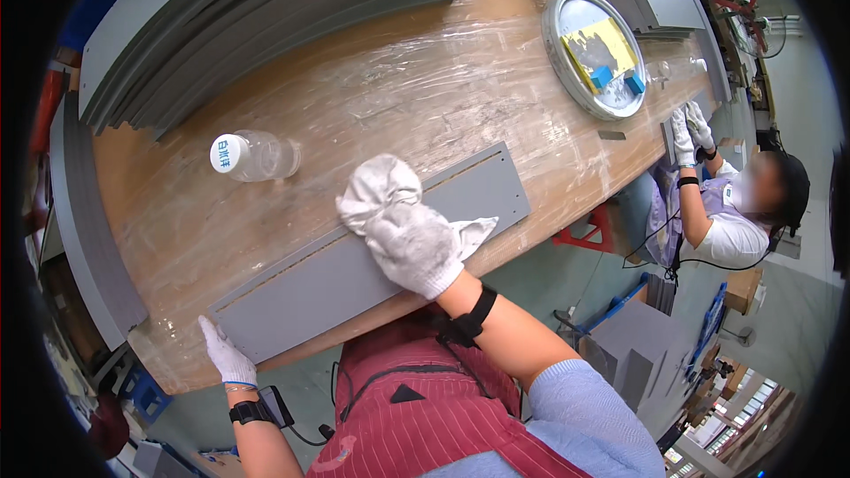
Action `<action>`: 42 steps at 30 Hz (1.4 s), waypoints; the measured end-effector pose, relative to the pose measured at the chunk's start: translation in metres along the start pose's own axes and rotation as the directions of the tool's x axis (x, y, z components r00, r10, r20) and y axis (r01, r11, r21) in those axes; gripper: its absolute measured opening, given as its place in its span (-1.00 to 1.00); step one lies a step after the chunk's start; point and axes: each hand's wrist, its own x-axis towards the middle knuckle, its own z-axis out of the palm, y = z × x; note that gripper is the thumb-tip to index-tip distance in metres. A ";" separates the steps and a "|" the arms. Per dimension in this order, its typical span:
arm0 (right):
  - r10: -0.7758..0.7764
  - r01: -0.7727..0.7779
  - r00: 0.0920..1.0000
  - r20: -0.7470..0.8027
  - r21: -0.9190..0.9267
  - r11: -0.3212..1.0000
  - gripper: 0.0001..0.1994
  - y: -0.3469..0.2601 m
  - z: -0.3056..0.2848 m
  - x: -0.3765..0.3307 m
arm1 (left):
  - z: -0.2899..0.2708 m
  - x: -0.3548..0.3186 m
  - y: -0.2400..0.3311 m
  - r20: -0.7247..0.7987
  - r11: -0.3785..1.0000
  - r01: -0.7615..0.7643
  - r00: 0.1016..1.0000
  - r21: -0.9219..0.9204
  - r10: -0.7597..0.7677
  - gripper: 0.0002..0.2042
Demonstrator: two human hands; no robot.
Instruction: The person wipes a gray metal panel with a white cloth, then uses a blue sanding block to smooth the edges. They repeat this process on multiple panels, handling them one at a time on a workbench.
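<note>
A long grey panel lies aslant along the near edge of the table, with a thin brownish groove near its far long side and small holes at its right end. My right hand, in a stained white glove, presses a bunched white cloth onto the middle of the panel; a corner of cloth sticks out to the right. At the panel's left end rests my left hand, also gloved, its fingers stretched along the short edge. The undersides of both hands are hidden.
Beyond the panel stands a clear bottle with a white cap. Stacked grey panels fill the far left. A round grey lid holds a yellow sheet and blue blocks. At right, a co-worker with gloved hands works by a red stool.
</note>
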 end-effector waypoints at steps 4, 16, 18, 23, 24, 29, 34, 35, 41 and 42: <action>0.334 -0.420 0.886 -0.321 -0.253 0.872 -0.86 0.129 -0.074 0.030 | 0.004 -0.003 0.004 0.036 0.997 -0.054 0.998 0.064 0.052 -0.14; 0.563 -0.725 0.638 -0.525 -0.163 0.669 -0.72 0.254 -0.242 -0.025 | 0.001 0.007 0.000 0.054 1.000 0.008 0.999 -0.015 -0.007 -0.16; 0.713 -0.820 0.573 -0.405 -0.285 0.497 -0.70 0.270 -0.244 -0.055 | -0.002 0.012 0.000 0.057 0.998 0.028 0.998 -0.060 -0.025 -0.22; 0.592 -0.678 0.723 -0.356 -0.531 0.509 -0.68 0.320 -0.216 -0.096 | -0.016 0.026 -0.004 0.123 0.995 0.049 0.992 -0.084 -0.039 -0.31; 0.507 -0.624 0.776 -0.376 -0.578 0.526 -0.67 0.327 -0.208 -0.103 | -0.015 0.027 -0.001 0.131 0.994 0.067 0.990 -0.088 -0.055 -0.33; 0.494 -0.531 0.835 -0.241 -0.588 0.610 -0.66 0.285 -0.190 -0.119 | -0.023 0.032 -0.007 0.115 0.998 0.028 0.993 -0.052 -0.022 -0.34; 0.335 -0.353 0.932 -0.142 -0.569 0.743 -0.57 0.219 -0.168 -0.161 | -0.015 0.025 -0.004 0.145 0.996 0.043 0.989 -0.073 -0.032 -0.34; 0.323 -0.322 0.941 -0.106 -0.577 0.750 -0.54 0.209 -0.165 -0.165 | -0.013 0.022 -0.003 0.145 0.996 0.046 0.989 -0.079 -0.034 -0.34; 0.135 -0.133 0.990 -0.031 -0.494 0.859 -0.49 0.208 -0.166 -0.184 | -0.012 0.024 -0.003 0.132 0.997 0.035 0.991 -0.063 -0.026 -0.33; 0.114 -0.115 0.993 -0.031 -0.477 0.871 -0.50 0.208 -0.167 -0.188 | -0.011 0.023 -0.002 0.139 0.997 0.033 0.990 -0.063 -0.024 -0.33</action>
